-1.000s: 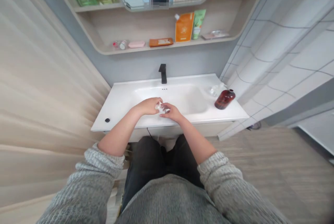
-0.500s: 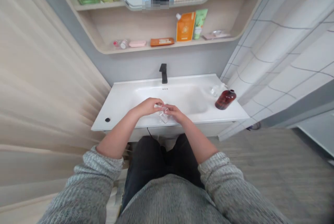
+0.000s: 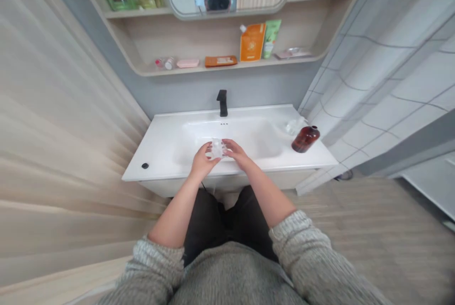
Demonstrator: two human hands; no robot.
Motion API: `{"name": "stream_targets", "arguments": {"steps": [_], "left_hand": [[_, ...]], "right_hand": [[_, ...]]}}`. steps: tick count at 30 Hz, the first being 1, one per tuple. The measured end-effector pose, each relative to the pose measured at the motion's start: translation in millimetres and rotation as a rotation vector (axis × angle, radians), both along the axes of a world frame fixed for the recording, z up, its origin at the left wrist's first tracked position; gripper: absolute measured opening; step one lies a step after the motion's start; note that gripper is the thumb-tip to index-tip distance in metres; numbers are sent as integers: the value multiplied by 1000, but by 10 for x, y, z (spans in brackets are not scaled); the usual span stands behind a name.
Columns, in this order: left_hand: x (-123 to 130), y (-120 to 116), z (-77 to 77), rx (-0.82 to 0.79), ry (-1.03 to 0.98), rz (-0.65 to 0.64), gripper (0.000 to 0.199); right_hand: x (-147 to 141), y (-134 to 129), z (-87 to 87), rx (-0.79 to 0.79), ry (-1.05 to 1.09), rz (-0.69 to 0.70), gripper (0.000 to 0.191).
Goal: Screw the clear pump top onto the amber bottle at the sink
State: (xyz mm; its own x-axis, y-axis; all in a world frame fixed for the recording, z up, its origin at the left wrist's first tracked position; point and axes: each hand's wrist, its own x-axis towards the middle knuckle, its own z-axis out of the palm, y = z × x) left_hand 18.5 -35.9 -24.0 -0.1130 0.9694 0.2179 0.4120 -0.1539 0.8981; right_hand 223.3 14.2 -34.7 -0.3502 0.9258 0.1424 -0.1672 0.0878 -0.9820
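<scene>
Over the front of the white sink basin, a small clear, whitish plastic piece is held up between both hands. It looks crinkled, and I cannot make out its exact kind. My left hand grips its left side, thumb at the near edge and fingers at the far edge. On the opposite side, the curled fingers of my right hand pinch its right edge. Behind the hands stands a black faucet.
An amber bottle without a cap stands on the right of the counter, beside a clear plastic item. A small black round piece lies at the left. Above, a shelf holds an orange pouch and a green tube.
My left hand has turned from reaching over the plastic piece to gripping its left side. The piece has moved slightly away from me and now faces up between both hands.
</scene>
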Motion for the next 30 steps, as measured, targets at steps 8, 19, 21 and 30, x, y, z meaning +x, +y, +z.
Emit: {"name": "stream_targets", "arguments": {"steps": [8,19,21,30], "left_hand": [[-1593,81,366,-38,470,669,77],[-2070,75,420,-292,599,810,88],[-1935,3,370,-202,628,884,98],[-501,-164,-26,235,801,66,50]], "right_hand": [[-57,99,-115,31,-327,-218,48],[-57,59,-70,90,-397,-218,40],[-55,58,-67,95,-412,-223,38],[95,73,298,347,-799,-289,15]]}}
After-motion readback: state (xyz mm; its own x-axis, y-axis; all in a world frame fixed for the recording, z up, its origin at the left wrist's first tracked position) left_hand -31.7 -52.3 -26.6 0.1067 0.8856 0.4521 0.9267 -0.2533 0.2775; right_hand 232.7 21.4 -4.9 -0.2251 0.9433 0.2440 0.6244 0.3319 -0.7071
